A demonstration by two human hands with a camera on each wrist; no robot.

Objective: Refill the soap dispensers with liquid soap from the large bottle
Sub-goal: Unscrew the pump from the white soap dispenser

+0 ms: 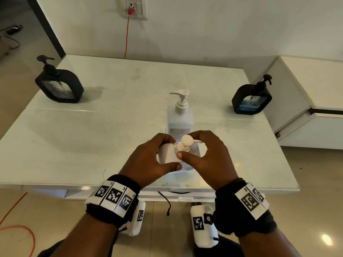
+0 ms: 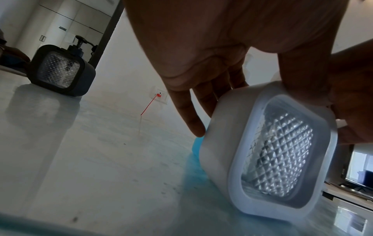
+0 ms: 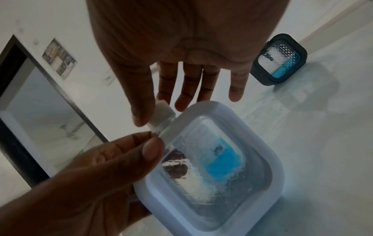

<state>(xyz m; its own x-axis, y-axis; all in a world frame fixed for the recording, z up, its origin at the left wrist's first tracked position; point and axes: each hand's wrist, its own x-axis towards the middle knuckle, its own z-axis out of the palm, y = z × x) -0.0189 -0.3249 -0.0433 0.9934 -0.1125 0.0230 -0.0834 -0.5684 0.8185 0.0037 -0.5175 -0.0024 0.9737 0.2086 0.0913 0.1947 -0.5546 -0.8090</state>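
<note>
Nearest the table's front edge, the left hand point(image 1: 148, 160) is gripping the square white plastic soap dispenser with a clear diamond-textured window point(image 2: 268, 153), its thumb lying along the near face and its fingers point(image 2: 189, 115) wrapping over the far side. The dispenser is sitting on the pale glossy table point(image 1: 83, 138), and a little blue liquid is showing through its window in the right wrist view. The right hand point(image 1: 209, 156) is reaching over the dispenser's top, its thumb and forefinger curling round the ribbed white pump collar point(image 3: 162, 111), with the other fingers spread loosely beyond it; the round white pump head point(image 1: 187, 140) is standing between the two hands. Just behind the hands, the large translucent bottle with a white pump point(image 1: 180, 115) is standing upright on the table. Farther back, a black-framed dispenser with a black pump point(image 1: 59, 84) is standing near the left edge, and a second black-framed dispenser holding blue liquid point(image 1: 252, 99) is standing near the right edge, both well apart from the hands. On the far wall, a red cord point(image 1: 127, 36) is hanging from a white wall socket point(image 1: 134, 7).
</note>
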